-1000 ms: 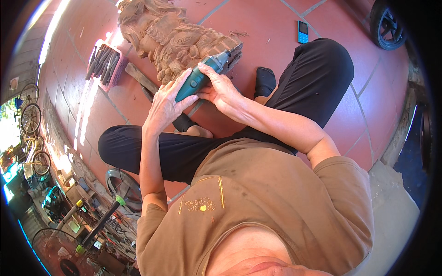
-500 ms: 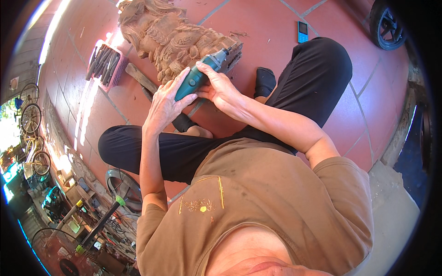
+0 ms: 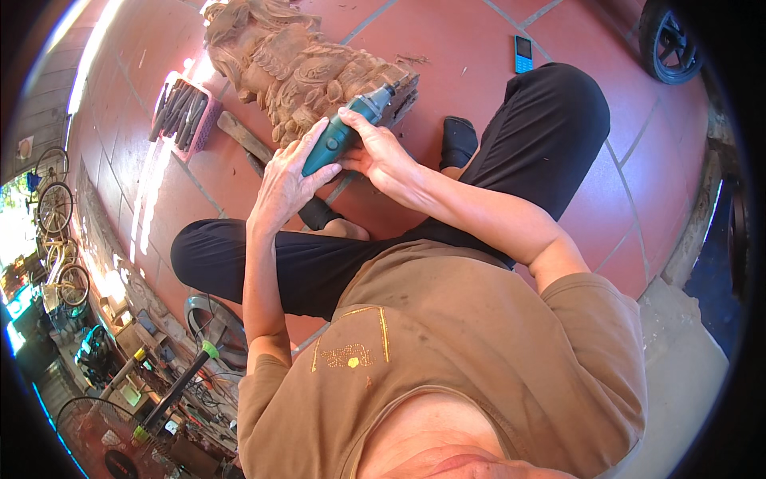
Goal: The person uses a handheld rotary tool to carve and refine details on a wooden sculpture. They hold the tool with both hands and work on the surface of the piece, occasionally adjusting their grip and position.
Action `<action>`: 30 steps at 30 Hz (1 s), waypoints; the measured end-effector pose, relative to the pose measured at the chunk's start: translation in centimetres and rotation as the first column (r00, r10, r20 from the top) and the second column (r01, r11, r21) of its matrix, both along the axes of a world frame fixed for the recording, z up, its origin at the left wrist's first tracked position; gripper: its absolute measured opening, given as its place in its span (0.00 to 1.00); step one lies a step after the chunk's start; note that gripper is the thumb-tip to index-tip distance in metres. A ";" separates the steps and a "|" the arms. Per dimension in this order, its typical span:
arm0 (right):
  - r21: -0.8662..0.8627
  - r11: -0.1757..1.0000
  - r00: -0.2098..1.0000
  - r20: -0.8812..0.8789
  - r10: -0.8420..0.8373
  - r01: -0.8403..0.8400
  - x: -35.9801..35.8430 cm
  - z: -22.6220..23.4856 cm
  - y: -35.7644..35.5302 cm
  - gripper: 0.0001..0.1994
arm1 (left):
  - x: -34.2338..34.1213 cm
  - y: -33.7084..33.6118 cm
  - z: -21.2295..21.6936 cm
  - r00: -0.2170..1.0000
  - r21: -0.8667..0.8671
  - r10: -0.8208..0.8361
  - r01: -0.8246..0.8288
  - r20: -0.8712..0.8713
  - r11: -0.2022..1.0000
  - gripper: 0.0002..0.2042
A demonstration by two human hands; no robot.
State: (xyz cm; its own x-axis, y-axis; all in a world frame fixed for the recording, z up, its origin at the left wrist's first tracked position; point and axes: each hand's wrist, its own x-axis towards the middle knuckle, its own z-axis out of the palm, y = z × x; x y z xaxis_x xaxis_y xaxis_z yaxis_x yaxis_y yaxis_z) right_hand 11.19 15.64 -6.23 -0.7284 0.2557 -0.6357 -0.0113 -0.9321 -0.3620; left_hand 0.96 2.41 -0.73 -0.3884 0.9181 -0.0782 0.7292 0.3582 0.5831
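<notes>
Between both hands I hold a teal, handheld rotary tool (image 3: pixel 335 140) at a slant, its grey metal nose toward the upper right. My left hand (image 3: pixel 289 177) is closed round its rear end, the thumb along the near side. My right hand (image 3: pixel 378 149) grips the tool's middle, thumb on top and fingers curled beneath. Just beyond the tool, a carved brown wooden sculpture (image 3: pixel 297 65) lies on the floor. The tool's nose overlaps the sculpture's near right end in view; whether its tip touches the wood, I cannot tell.
A wooden mallet-like stick (image 3: pixel 242 137) lies left of the carving, beside a pink basket (image 3: pixel 209 120) of dark chisel-like tools (image 3: pixel 183 112). A blue keypad phone (image 3: pixel 523 54) rests on the tiles beyond my right knee. A black wheel (image 3: pixel 669 44) stands far right; a fan (image 3: pixel 120 435) and clutter are lower left.
Hardly anything differs: both hands keep the same grip on the rotary tool, and the whole view has shifted very slightly.
</notes>
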 end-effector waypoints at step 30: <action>-0.021 1.000 1.000 -0.015 -0.002 0.002 0.0 -0.2 0.0 0.19 | 0.0 0.0 -0.2 1.000 -0.001 0.006 -0.006 -0.005 1.000 0.34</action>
State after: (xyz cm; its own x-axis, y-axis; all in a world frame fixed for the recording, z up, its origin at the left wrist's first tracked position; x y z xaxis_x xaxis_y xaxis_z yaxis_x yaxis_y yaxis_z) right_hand 11.23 15.68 -6.45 -0.7373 0.2442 -0.6299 -0.0184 -0.9393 -0.3426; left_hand 0.96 2.43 -0.90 -0.3944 0.9157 -0.0774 0.7297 0.3633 0.5792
